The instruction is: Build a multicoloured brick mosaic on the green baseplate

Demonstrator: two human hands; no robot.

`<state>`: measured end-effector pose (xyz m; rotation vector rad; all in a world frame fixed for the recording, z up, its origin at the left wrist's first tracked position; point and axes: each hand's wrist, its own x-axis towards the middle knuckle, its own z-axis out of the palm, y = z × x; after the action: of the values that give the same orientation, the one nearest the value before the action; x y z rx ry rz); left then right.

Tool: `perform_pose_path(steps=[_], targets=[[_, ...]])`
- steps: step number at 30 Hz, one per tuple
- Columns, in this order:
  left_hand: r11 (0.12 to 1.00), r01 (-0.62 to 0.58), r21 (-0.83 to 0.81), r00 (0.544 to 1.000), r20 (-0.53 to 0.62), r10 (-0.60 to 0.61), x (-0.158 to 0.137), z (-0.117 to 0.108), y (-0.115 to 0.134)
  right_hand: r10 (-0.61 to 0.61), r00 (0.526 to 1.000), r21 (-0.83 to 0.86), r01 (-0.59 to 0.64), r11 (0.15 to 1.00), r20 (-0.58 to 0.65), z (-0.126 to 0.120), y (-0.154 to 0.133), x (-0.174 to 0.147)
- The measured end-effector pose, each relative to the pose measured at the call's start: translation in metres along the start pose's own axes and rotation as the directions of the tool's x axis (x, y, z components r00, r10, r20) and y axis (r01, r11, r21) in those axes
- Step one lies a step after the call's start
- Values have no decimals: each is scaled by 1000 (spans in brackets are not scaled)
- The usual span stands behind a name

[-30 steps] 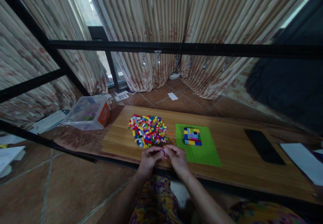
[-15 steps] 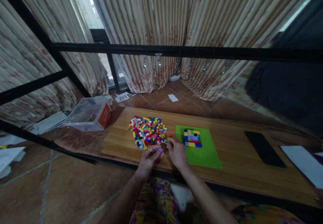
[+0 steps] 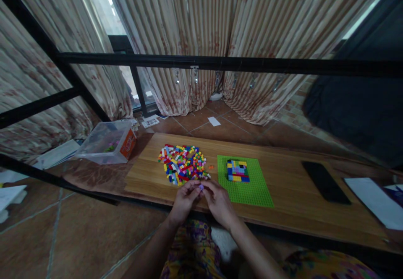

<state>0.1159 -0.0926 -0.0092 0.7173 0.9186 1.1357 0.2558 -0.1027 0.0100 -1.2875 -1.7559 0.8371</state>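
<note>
Between the fingertips of both hands is a small purple brick, held near the front edge of the wooden board. My left hand pinches it from the left. My right hand closes on it from the other side, its fingers partly hiding it. Just beyond the hands lies a loose heap of coloured toy bricks. A green baseplate is to the right of my right hand, and a multicoloured brick build stands on it. One small orange brick lies between heap and baseplate.
The wooden board carries a black phone-like slab and a white sheet at the right. A clear plastic box with an orange label stands left of the board. A black metal bar crosses the view ahead of curtains.
My right hand has moved from the edge of the brick heap toward my left hand and now meets it at the purple brick. The view has shifted slightly.
</note>
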Motion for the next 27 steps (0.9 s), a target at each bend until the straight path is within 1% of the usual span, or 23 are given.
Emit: perform_pose_path(steps=[5,11,14,16,19,22,25,27], targets=[[998,-20,62,1000,14,19,1,-2,-1,52,999,23,-52,998,-9,0,1,1],[993,-6,122,999,37,2,0,0,2,64,997,2,-64,998,-37,-5,2,-5],[992,-5,130,999,35,0,-1,1,4,79,992,-48,-84,995,-103,-12,7,-8],[991,-1,137,1000,30,-3,-2,1,4,84,982,-100,-102,990,-167,-23,15,-8],[988,16,152,1000,18,-19,-4,0,4,42,961,-209,-101,973,-272,-44,29,-2],[987,19,159,1000,21,-23,-4,0,4,-49,936,-346,-80,935,-349,-66,43,9],[986,10,166,999,29,-15,-3,-1,4,-122,931,-462,-56,885,-345,-80,55,20],[985,7,175,999,36,-13,-2,-2,4,-139,936,-520,-54,852,-324,-83,61,25]])
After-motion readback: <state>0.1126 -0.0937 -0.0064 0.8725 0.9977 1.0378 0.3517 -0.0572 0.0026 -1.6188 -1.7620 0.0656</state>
